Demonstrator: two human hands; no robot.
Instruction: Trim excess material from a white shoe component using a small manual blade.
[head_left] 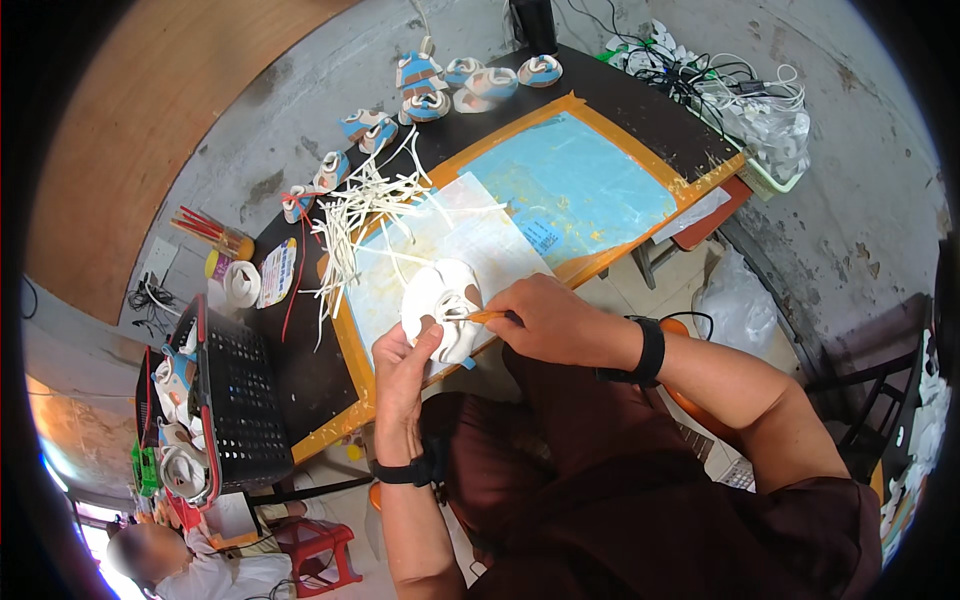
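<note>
Left grip point(400, 364), white shoe point(436, 292) under its thumb

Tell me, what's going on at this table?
Someone is working on a small white shoe. The left hand holds the shoe, while the right hand grips an orange-handled tool with its tip at the shoe's upper. A heap of white laces lies beyond, and more little shoes stand along the table's far edge.
</note>
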